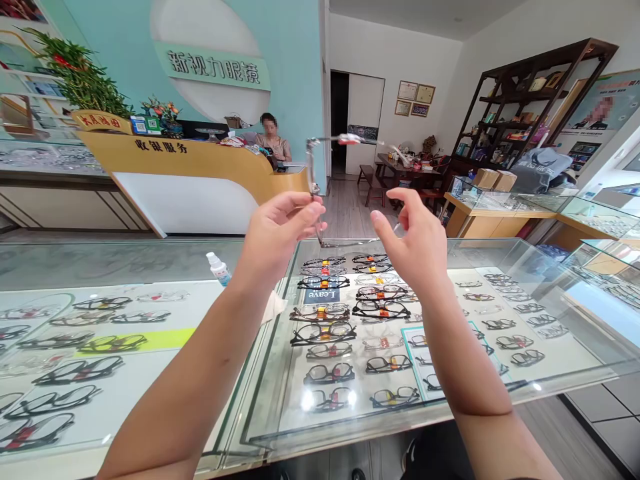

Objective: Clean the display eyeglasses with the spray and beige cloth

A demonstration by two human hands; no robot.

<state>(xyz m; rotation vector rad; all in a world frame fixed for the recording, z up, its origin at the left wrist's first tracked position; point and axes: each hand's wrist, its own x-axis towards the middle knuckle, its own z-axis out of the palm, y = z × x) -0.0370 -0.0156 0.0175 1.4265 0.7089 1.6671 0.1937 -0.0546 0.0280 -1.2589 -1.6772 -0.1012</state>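
Note:
My left hand (286,230) pinches a pair of thin-framed eyeglasses (311,167) between thumb and fingers, holding it up above the glass counter. Clear and thin, the frame is hard to make out against the room; a red-and-white spot shows along its upper edge. On the far side of the eyeglasses is my right hand (413,237), its thumb and forefinger spread apart. A faint thin part of the frame runs toward that hand, and whether it touches the palm is hidden.
Under the glass counter top (270,400) lie several rows of eyeglasses (383,309). A white spray bottle (219,269) and a pale cloth (274,307) are left of centre. Beyond stand a reception desk (185,190) with a seated person (275,143), and a dark shelf (500,100).

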